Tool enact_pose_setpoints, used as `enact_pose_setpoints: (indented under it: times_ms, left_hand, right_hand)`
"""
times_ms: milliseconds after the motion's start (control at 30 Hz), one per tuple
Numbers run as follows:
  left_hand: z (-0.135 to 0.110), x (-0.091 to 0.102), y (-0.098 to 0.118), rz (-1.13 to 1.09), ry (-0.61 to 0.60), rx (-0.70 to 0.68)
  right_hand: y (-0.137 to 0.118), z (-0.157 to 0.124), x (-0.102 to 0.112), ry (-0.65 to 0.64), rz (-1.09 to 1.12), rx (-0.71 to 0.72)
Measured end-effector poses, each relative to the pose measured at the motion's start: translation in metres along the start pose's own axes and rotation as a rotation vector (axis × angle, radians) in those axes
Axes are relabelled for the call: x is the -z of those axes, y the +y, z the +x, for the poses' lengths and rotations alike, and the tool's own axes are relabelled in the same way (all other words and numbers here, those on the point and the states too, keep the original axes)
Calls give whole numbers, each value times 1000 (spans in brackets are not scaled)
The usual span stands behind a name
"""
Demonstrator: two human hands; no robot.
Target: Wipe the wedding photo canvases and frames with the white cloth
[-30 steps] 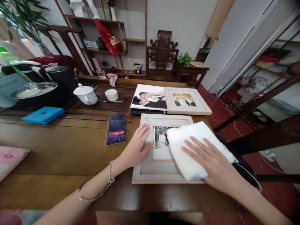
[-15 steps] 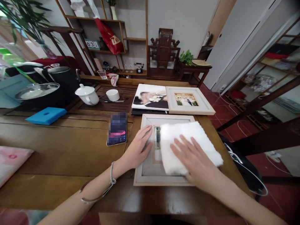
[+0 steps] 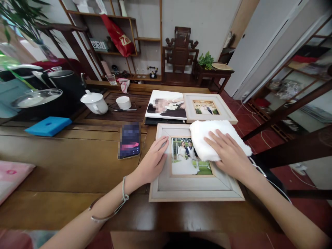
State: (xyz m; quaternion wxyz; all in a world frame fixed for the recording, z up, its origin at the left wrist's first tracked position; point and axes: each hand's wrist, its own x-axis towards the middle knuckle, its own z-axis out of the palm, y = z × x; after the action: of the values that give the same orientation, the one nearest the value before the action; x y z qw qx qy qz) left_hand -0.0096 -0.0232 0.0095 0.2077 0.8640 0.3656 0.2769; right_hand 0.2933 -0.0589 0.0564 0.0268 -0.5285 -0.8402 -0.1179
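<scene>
A pale wooden picture frame (image 3: 181, 188) with a wedding photo (image 3: 187, 156) lies flat near the front edge of the wooden table (image 3: 64, 162). My left hand (image 3: 153, 160) rests flat and open on the frame's left border. My right hand (image 3: 228, 152) presses fingers-spread on a folded white cloth (image 3: 207, 136) lying over the frame's upper right corner. The cloth hides that corner and part of the photo.
A phone (image 3: 129, 140) lies left of the frame. Behind it are a second framed photo (image 3: 207, 108) and an unframed print (image 3: 166, 105). A white teapot (image 3: 93, 102), cup (image 3: 123, 102), blue pad (image 3: 48, 125) and black pots stand at left. A pink cloth (image 3: 10, 174) lies at far left.
My right hand slid the white cloth left across the photo, then up to the frame's upper right corner, uncovering most of the photo. My left hand stayed on the left border.
</scene>
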Motion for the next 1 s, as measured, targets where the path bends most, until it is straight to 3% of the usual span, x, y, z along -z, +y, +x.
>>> enact_pose_setpoints:
  times_ms: [133, 267, 333, 433, 600, 700, 833, 1000]
  left_hand:
    - [0, -1, 1, -7, 20, -2]
    - [0, -2, 1, 1, 32, -4]
    - [0, -2, 1, 7, 33, -4]
    - [1, -1, 1, 6, 17, 2]
    - [0, -1, 2, -4, 16, 13]
    - [0, -4, 1, -10, 47, 9]
    - [-1, -7, -1, -31, 95, -10]
    - [2, -5, 0, -41, 88, 48]
  right_hand:
    - [-41, 12, -4, -20, 2, -9]
    - [-99, -24, 17, 45, 51, 172]
    - [-109, -46, 29, 99, 64, 238]
    - [-90, -75, 44, 113, 83, 269]
    - [-38, -97, 50, 73, -13, 151]
    - [-50, -82, 43, 40, -8, 87]
    - [-113, -39, 32, 19, 48, -14]
    - [-186, -5, 25, 117, 50, 23]
